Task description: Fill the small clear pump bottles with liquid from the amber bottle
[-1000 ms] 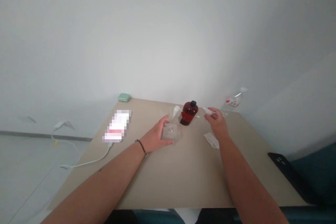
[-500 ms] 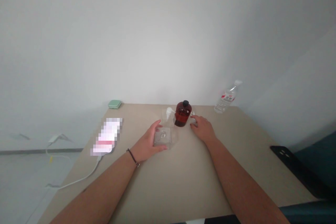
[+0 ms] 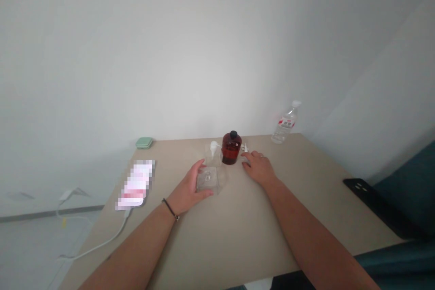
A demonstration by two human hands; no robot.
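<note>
**left hand spread on a clear plastic box, right fingertips beside an amber bottle**

the left hand [image 3: 188, 186] lies spread over a clear square plastic box [image 3: 207, 180], its fingers at the box's back-left corner and its thumb along the front edge. the hand is wide open around the box, but i cannot tell whether it is gripping or only resting. the box sits near the middle of the beige desk [image 3: 238, 240], towards the far edge. a thin black cord bracelet [image 3: 171, 209] circles the left wrist.

the right hand [image 3: 258, 168] lies low and relaxed, fingers loosely extended, with nothing visibly held. its fingertips [image 3: 243, 155] are just beside a small white piece of plastic or paper [image 3: 244, 147] and a squat, rounded dark amber glass bottle with a black cap [image 3: 231, 148].

behind the box stands a second transparent piece [image 3: 211, 156] with a white, glossy nozzle-like part [image 3: 214, 147], touching the bottle's left side.

a clear ribbed plastic water bottle with a white cap and red label [image 3: 284, 126] stands at the far right corner. a rounded pale green case [image 3: 143, 143] sits at the far left corner. a pixelated flat object [image 3: 135, 185] lies along the left edge, with a white cable [image 3: 98, 242] running off it over the edge.
</note>
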